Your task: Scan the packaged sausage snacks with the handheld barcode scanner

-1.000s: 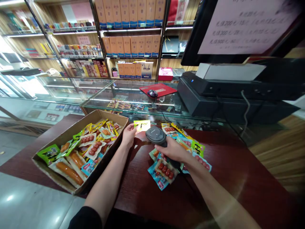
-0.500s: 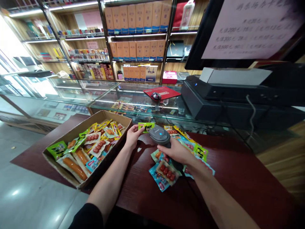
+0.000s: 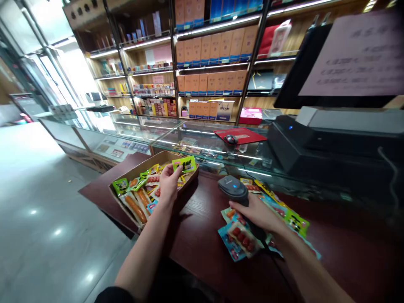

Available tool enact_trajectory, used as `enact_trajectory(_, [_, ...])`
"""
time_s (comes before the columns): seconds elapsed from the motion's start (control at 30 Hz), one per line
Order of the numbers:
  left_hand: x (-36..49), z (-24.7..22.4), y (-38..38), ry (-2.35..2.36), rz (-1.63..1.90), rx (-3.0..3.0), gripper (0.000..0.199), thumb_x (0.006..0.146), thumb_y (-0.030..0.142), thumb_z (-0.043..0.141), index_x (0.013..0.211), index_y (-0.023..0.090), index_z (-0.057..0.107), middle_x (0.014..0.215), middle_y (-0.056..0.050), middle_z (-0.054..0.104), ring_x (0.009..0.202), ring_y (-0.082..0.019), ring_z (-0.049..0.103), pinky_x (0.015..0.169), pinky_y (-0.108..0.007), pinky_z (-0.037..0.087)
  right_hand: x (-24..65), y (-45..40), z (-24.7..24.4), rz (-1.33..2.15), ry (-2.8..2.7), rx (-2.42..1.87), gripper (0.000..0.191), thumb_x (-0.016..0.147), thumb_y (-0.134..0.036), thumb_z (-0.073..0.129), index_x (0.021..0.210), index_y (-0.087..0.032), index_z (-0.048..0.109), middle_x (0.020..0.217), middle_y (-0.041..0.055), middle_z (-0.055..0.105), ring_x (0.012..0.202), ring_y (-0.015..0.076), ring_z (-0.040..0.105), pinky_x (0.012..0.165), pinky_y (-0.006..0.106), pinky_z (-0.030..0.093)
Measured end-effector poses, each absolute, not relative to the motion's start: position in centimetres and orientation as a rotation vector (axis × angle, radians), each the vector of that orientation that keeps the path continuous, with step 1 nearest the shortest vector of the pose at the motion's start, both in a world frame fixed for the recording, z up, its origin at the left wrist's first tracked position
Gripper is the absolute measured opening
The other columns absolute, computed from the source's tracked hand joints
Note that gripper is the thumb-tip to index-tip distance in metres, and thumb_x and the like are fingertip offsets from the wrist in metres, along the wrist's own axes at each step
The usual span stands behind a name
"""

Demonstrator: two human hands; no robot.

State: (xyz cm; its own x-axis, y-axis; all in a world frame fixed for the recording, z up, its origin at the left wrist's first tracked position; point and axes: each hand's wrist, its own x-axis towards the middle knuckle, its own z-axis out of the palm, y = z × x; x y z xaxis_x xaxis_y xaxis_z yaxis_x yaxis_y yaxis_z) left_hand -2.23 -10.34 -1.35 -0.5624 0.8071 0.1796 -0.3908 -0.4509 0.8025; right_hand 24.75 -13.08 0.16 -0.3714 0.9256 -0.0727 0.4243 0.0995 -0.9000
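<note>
My left hand pinches a small green snack packet above the right part of an open cardboard box. Inside that box lie several packaged sausages and green, yellow and blue packets, partly hidden by my hand. A dark grey barcode scanner is gripped in my right hand, its head pointing up and left with a blue light on top. Beneath and beside the scanner, a loose pile of snack packets rests on the dark red table.
A glass display counter runs behind the table, with a red mouse pad and a mouse on it. To the right stand a black cash-register machine and a monitor with a pink sheet. Shelves of boxes line the wall.
My left hand has carried the green packet away from the scanner, leftward over the box. The scanner stays in my right hand above the pile. The view has turned left.
</note>
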Motion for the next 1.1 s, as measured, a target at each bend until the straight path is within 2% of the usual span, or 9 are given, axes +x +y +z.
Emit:
enact_trajectory(0.2, [-8.4,-0.4,-12.8,1.064,2.308,0.696,0.036,0.06,0.033,0.086,0.086,0.015,0.069,0.083,-0.001,0.067,0.074,-0.01,0.064,0.075,-0.024,0.05,24.0,-13.0,-0.3,1.161,-1.841,-1.322,0.025,0.07,-0.04,0.072,0.076,-0.018,0.062,0.051,-0.0007,0.06,0.046,0.0174,0.057,0.045,0.028,0.045])
enact_trajectory(0.4, [-6.8,-0.8,-13.6,1.129,2.223,0.753,0.032,0.063,0.034,0.083,0.086,0.016,0.07,0.081,-0.002,0.067,0.073,-0.011,0.063,0.075,-0.025,0.05,23.6,-13.7,0.3,1.153,-1.854,-1.354,0.027,0.072,-0.042,0.07,0.074,-0.019,0.058,0.049,-0.0013,0.059,0.042,0.0147,0.053,0.042,0.026,0.042])
enact_trajectory(0.7, [4.8,-4.6,-13.5,1.082,1.704,1.101,0.026,0.069,0.031,0.078,0.087,0.015,0.069,0.085,-0.005,0.07,0.08,-0.015,0.064,0.079,-0.027,0.05,26.8,-17.8,1.5,1.086,-1.799,-1.365,0.032,0.079,-0.045,0.064,0.062,-0.02,0.052,0.048,-0.0007,0.056,0.042,0.0128,0.051,0.047,0.027,0.042])
enact_trajectory(0.87, [9.3,-6.8,-14.8,1.071,1.401,1.311,0.022,0.069,0.029,0.076,0.085,0.015,0.069,0.085,-0.006,0.071,0.078,-0.016,0.065,0.075,-0.028,0.051,28.4,-21.6,1.4,1.132,-1.598,-1.382,0.028,0.079,-0.044,0.065,0.073,-0.02,0.053,0.049,-0.0024,0.055,0.04,0.0127,0.051,0.044,0.026,0.042])
enact_trajectory(1.0, [10.2,-7.7,-16.7,1.066,1.059,1.729,0.025,0.073,0.029,0.072,0.096,0.018,0.071,0.094,-0.006,0.072,0.078,-0.017,0.065,0.074,-0.029,0.052,29.1,-24.8,1.4,1.14,-1.464,-1.446,0.029,0.077,-0.045,0.067,0.075,-0.019,0.054,0.048,-0.0027,0.055,0.039,0.0118,0.05,0.04,0.023,0.04])
enact_trajectory(1.1, [9.8,-7.9,-17.8,0.886,0.827,2.16,0.036,0.072,0.03,0.075,0.108,0.021,0.071,0.105,-0.006,0.07,0.092,-0.021,0.065,0.085,-0.031,0.05,29.3,-27.1,1.4,1.151,-1.426,-1.432,0.03,0.077,-0.045,0.066,0.074,-0.017,0.054,0.047,-0.0032,0.055,0.038,0.0106,0.05,0.039,0.022,0.039])
